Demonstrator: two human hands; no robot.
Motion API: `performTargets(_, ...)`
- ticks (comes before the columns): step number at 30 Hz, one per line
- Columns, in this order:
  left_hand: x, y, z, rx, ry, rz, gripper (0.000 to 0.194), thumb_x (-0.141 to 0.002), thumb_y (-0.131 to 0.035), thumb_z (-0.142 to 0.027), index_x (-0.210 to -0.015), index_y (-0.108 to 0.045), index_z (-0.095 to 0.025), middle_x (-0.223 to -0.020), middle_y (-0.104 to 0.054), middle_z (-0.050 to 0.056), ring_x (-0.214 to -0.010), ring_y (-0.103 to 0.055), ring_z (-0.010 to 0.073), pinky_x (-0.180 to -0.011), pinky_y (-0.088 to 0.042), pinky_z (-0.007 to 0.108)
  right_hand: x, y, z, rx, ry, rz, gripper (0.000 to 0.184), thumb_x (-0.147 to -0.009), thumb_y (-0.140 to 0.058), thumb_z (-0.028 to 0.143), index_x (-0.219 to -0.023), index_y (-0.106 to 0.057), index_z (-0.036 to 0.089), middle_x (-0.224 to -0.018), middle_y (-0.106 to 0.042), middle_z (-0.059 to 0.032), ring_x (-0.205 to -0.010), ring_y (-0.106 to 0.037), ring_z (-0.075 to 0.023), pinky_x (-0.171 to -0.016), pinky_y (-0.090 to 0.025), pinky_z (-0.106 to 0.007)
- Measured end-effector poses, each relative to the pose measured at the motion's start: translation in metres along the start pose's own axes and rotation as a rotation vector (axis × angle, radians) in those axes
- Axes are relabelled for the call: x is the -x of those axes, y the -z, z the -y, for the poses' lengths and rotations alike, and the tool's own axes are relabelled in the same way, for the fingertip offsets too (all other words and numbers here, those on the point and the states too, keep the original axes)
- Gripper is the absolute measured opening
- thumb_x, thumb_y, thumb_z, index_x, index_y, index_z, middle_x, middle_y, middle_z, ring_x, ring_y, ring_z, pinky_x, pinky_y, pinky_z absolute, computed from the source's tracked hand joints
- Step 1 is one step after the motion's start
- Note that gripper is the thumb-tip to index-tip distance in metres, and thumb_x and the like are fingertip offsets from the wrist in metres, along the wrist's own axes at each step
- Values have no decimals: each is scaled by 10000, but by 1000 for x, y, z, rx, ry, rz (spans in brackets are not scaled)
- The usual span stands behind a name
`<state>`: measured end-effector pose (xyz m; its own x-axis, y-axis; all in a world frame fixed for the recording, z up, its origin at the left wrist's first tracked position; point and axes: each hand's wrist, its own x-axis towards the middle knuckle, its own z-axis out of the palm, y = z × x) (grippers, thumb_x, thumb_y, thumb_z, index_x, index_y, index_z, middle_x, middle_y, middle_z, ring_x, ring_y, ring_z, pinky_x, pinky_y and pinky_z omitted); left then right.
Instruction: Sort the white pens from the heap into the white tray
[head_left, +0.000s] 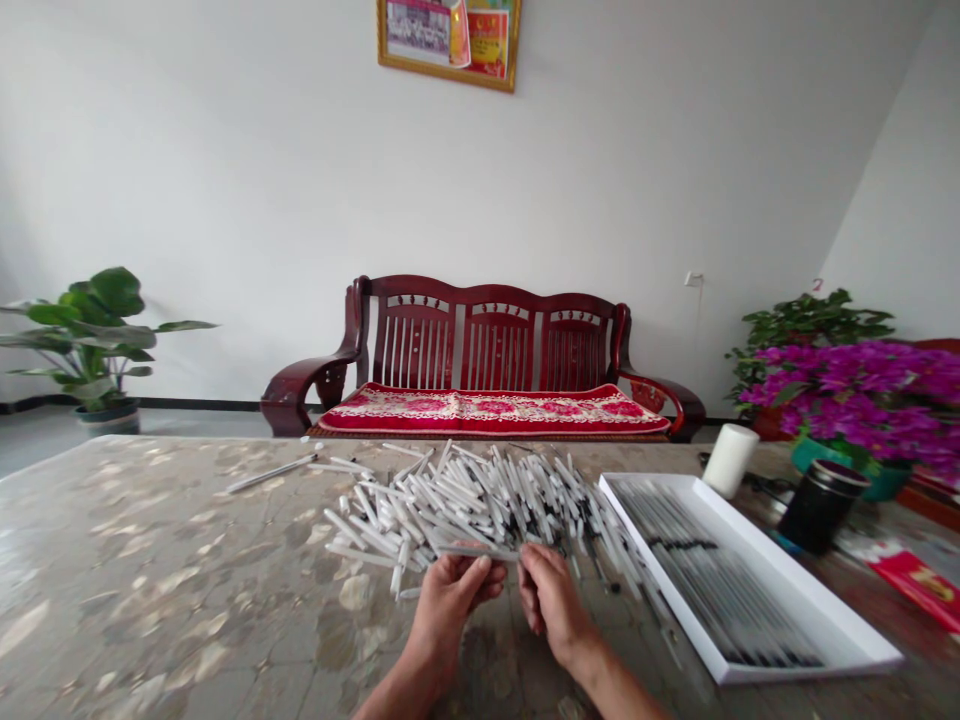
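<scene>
My left hand [450, 597] and my right hand [550, 600] meet just in front of a big pile of white pen barrels and caps [480, 498] on the mottled table [150, 560]. Together they pinch one white pen [474, 551] held level between them, left fingers on its middle, right fingers at its right end. Both hands are closed around it. A flat white box [810, 600] to the right holds rows of thin dark refills.
A white cup [729, 459] and a dark jar [820, 506] stand beyond the box, next to purple flowers [862, 390]. A red packet [919, 585] lies at the far right. Loose pens [271, 473] lie at the left. A wooden bench [487, 350] stands behind the table.
</scene>
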<state>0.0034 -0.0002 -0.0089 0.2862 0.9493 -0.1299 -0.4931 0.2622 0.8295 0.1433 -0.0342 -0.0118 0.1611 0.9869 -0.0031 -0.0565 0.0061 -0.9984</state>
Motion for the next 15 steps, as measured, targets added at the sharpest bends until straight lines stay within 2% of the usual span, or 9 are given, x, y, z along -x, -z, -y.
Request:
performTargets(2, 0, 0, -3, -18, 59, 50, 504, -455, -933, -515, -695, -707, -134, -643, -733, 41, -531, -619, 99, -513, -484, 187, -2, 7, 2, -25, 37, 1, 486, -835, -478, 642, -562, -439, 242, -395, -351, 89, -305, -252, -72, -340, -180, -219)
performTargets(5, 1, 1, -6, -37, 236, 144, 531, -591, -820, -632, -660, -693, -121, -534, -649, 8, -365, -414, 26, -354, -254, 151, -4, 18, 3, 9, 107, 16, 454, -842, -494, 547, -513, -426, 242, -398, -342, 77, -327, -266, -77, -356, -184, -226)
performTargets(8, 6, 3, -5, -71, 398, 301, 576, -639, -753, -689, -670, -693, -116, -443, -554, -22, -314, -287, 16, -340, -111, 173, -5, 23, 2, 83, 141, 29, 418, -839, -523, 504, -523, -424, 247, -432, -352, 71, -361, -293, -90, -377, -215, -230)
performTargets(10, 8, 5, -2, -108, 414, 377, 552, -609, -802, -651, -671, -693, -113, -439, -552, -19, -318, -304, 22, -345, -116, 181, -7, 24, 2, 146, 140, 50, 403, -861, -507, 511, -557, -454, 252, -455, -381, 66, -380, -329, -104, -394, -259, -232)
performTargets(12, 8, 7, 1, -121, 388, 407, 512, -580, -855, -590, -668, -688, -114, -460, -579, -7, -333, -340, 28, -348, -149, 181, -11, 29, 4, 266, 160, 17, 375, -911, -442, 512, -653, -541, 258, -521, -491, 42, -429, -432, -132, -433, -337, -243)
performTargets(15, 4, 8, 3, -44, 313, 346, 469, -574, -888, -532, -680, -682, -124, -519, -614, -9, -376, -390, 25, -365, -244, 153, -19, 48, 9, 671, 290, -215, 268, -940, -414, 327, -892, -665, 246, -833, -705, -42, -739, -642, -201, -659, -475, -287)
